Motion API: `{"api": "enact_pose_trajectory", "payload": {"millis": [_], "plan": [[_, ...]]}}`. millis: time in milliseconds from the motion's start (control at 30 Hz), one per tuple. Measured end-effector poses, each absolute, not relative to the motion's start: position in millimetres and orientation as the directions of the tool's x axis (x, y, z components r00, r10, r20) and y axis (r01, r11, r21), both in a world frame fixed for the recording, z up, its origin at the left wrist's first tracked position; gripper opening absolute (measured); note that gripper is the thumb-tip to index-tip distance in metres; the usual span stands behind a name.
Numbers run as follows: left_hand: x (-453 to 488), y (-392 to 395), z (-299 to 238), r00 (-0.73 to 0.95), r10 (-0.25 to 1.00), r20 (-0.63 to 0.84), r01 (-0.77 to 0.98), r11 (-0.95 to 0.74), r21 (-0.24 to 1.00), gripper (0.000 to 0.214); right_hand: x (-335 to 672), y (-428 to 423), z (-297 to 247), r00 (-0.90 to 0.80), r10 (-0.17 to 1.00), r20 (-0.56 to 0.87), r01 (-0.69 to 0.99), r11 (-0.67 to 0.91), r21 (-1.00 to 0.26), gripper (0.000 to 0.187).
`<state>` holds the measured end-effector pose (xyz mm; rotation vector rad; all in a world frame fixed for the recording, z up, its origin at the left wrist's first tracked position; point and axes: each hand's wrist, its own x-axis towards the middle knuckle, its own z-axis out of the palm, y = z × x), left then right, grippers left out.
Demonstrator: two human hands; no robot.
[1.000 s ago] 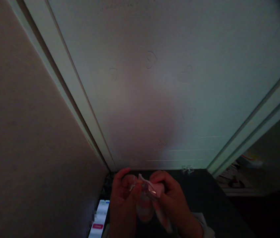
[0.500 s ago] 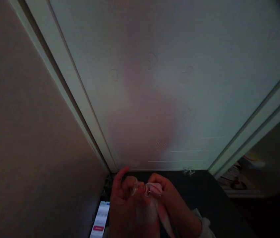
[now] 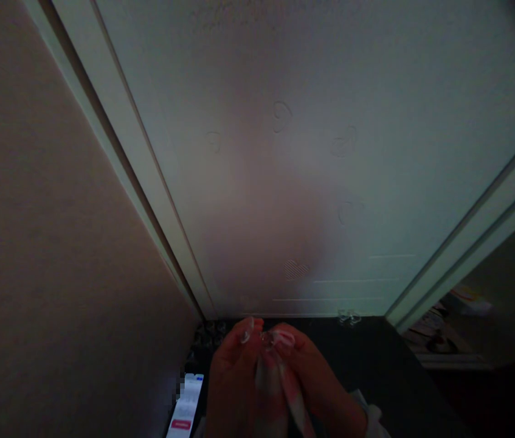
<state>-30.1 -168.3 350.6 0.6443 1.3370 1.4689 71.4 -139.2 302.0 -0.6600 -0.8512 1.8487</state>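
The scene is very dim. Both hands meet at the bottom centre, in front of a pale door. My left hand (image 3: 232,380) and my right hand (image 3: 314,380) have their fingertips pressed together around a small clear object (image 3: 267,338) with a pink and white cloth or wrapper (image 3: 284,392) hanging down between them. The fingers of both hands are curled in a pinch. What the clear object is I cannot make out.
A lit phone (image 3: 186,406) lies at the lower left, beside a beige wall (image 3: 56,255). The pale door (image 3: 312,158) bears faint heart shapes. A dark surface (image 3: 376,365) lies under the hands. Cluttered shelves (image 3: 449,331) show at the right.
The hands have drawn closer together and dropped slightly. The left index finger, raised before, is now folded onto the object. The pink material now hangs lower between the palms.
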Motion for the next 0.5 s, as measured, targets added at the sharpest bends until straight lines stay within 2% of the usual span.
{"api": "enact_pose_trajectory", "payload": {"millis": [100, 233, 367, 500], "plan": [[-37.9, -167.8, 354.8, -0.460, 0.859, -0.223, -0.225, 0.129, 0.966, 0.015, 73.3, -138.6, 294.8, -0.349, 0.932, -0.095, -0.486, -0.267, -0.832, 0.031], [-44.4, -171.2, 346.6, -0.504, 0.863, -0.044, -0.065, 0.013, 0.998, 0.017, 80.9, -135.0, 289.2, -0.203, 0.973, -0.110, -0.440, -0.191, -0.878, 0.039], [-38.6, -174.1, 335.0, -0.255, 0.955, 0.154, 0.115, -0.128, 0.985, 0.021, 87.3, -131.8, 287.4, -0.117, 0.983, -0.143, -0.460, -0.181, -0.869, 0.047], [-33.7, -171.0, 327.1, -0.052, 0.913, 0.404, 0.389, -0.354, 0.851, 0.015, 87.5, -135.7, 289.0, -0.107, 0.993, -0.052, -0.466, -0.096, -0.880, 0.046]]}}
